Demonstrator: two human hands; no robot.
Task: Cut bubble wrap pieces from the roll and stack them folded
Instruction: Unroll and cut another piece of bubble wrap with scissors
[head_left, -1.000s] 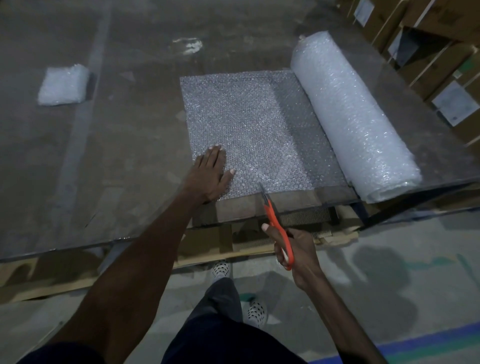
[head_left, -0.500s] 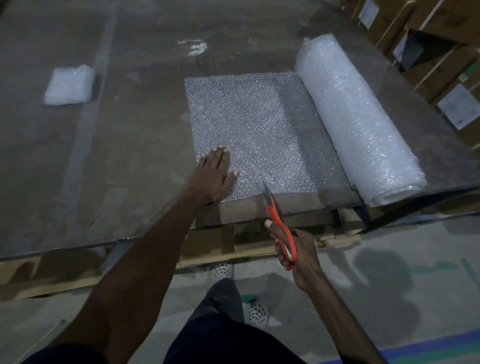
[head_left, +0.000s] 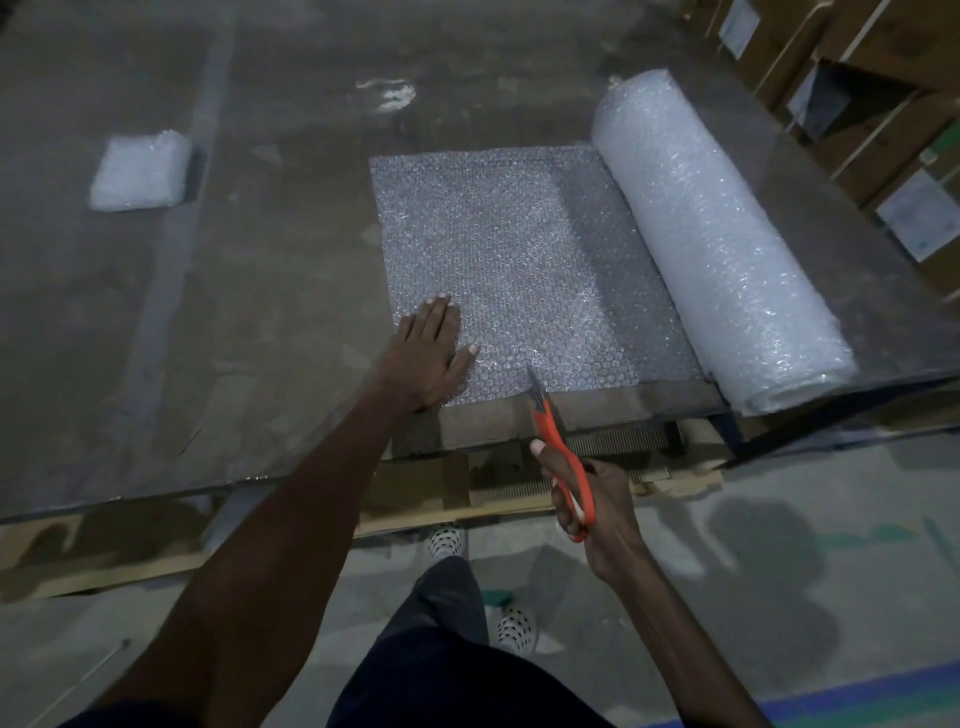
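One folded piece (head_left: 139, 171) on table (head_left: 260, 312)

I cannot see the near-left corner of the bubble wrap sheet (head_left: 524, 270): my left hand (head_left: 423, 358) lies flat over it. Right of the sheet, the cardboard boxes (head_left: 883, 119) run off the picture's edge, their labels too blurred to read. My right hand (head_left: 592, 499) covers part of the scissors (head_left: 563, 457) handles.

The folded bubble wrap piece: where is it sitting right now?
In the head view, the folded bubble wrap piece lies far left on the table, well apart from the unrolled sheet and the left hand.
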